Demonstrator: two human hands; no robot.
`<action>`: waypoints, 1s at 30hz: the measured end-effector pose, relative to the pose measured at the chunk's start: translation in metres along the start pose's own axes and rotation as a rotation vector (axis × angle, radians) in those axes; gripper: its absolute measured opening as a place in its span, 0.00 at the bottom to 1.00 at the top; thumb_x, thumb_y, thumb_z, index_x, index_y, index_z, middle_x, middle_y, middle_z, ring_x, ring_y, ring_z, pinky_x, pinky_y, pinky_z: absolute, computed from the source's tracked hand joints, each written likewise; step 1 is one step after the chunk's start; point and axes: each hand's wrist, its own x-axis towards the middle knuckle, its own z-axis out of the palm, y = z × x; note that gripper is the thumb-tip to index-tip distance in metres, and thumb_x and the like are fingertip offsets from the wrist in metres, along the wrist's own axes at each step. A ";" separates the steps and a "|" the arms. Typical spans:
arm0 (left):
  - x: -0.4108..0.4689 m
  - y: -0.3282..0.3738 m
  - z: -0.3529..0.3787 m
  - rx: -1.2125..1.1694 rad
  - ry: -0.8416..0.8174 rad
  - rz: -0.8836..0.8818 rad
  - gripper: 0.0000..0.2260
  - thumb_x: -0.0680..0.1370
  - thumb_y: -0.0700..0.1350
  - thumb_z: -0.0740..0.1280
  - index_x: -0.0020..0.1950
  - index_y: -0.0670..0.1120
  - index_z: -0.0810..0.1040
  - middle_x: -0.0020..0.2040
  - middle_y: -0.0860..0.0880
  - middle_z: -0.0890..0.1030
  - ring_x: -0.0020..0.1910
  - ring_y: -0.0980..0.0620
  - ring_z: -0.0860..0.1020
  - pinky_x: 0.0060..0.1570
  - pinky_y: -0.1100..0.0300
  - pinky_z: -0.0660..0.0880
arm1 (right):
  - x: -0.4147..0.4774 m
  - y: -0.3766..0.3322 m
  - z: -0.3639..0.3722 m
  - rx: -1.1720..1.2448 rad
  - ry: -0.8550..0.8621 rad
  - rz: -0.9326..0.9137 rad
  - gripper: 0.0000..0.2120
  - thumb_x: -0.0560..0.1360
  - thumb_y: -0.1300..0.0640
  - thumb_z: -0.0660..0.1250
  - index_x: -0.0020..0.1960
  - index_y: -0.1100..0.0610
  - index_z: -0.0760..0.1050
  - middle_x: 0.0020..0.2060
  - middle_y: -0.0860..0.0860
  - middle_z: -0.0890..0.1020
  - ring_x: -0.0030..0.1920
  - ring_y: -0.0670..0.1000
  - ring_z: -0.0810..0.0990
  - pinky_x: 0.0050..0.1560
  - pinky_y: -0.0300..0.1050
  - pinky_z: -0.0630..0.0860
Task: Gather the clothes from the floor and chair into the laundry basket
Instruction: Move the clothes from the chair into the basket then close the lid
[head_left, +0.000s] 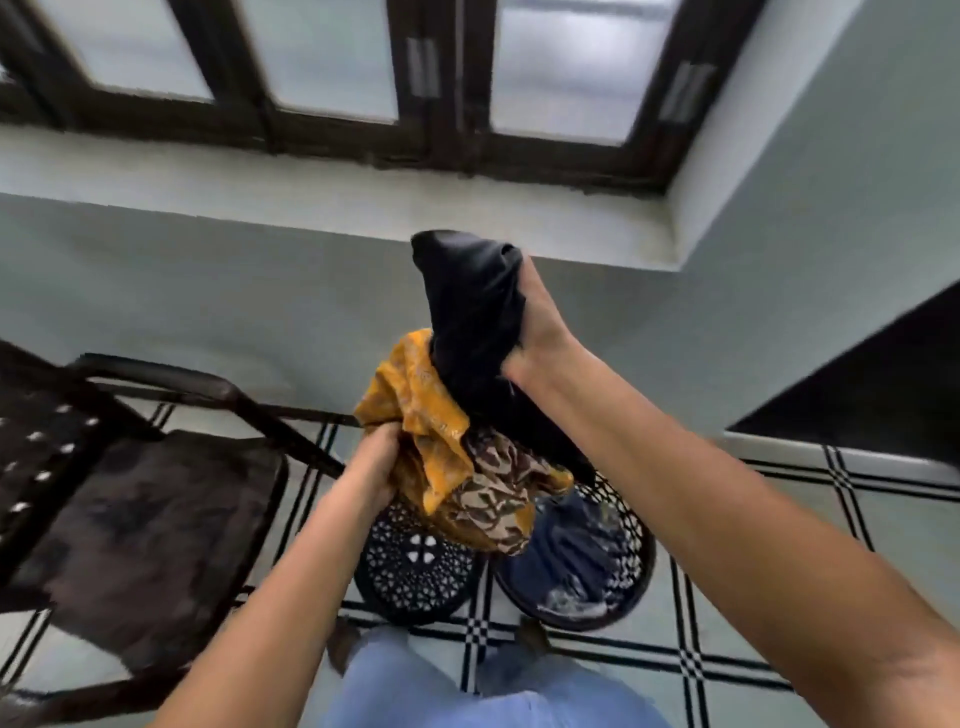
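Note:
My right hand is raised and grips a black garment that hangs down from it. Lower and to the left, my left hand clutches a bunched yellow and brown patterned cloth. Both pieces hang over a round black laundry basket on the floor, which holds dark blue clothes. Beside it on the left lies a black perforated round piece, either a lid or a second basket. The dark chair at the left has nothing on its seat.
A grey wall with a dark-framed window and a sill rises ahead. A dark piece of furniture stands at the right. The floor has pale tiles with black lines. My legs in blue jeans are at the bottom.

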 end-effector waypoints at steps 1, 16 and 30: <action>0.002 -0.013 0.020 0.050 -0.034 -0.040 0.13 0.80 0.41 0.60 0.62 0.42 0.77 0.54 0.41 0.83 0.50 0.47 0.81 0.51 0.51 0.78 | 0.002 -0.005 -0.024 0.148 -0.002 0.041 0.22 0.81 0.44 0.52 0.58 0.60 0.75 0.39 0.55 0.81 0.44 0.50 0.77 0.64 0.44 0.71; 0.127 -0.192 0.156 0.144 -0.079 -0.447 0.26 0.69 0.50 0.71 0.66 0.47 0.77 0.56 0.41 0.84 0.54 0.40 0.82 0.55 0.40 0.79 | 0.078 0.059 -0.281 0.523 0.439 0.061 0.23 0.80 0.41 0.55 0.56 0.57 0.79 0.46 0.55 0.86 0.51 0.55 0.80 0.53 0.49 0.77; 0.283 -0.404 0.138 2.215 -1.004 0.201 0.32 0.81 0.60 0.54 0.80 0.56 0.41 0.80 0.50 0.36 0.79 0.43 0.47 0.75 0.42 0.48 | 0.210 0.333 -0.550 -1.702 0.085 0.529 0.33 0.82 0.55 0.56 0.76 0.34 0.41 0.77 0.47 0.30 0.77 0.59 0.34 0.69 0.73 0.55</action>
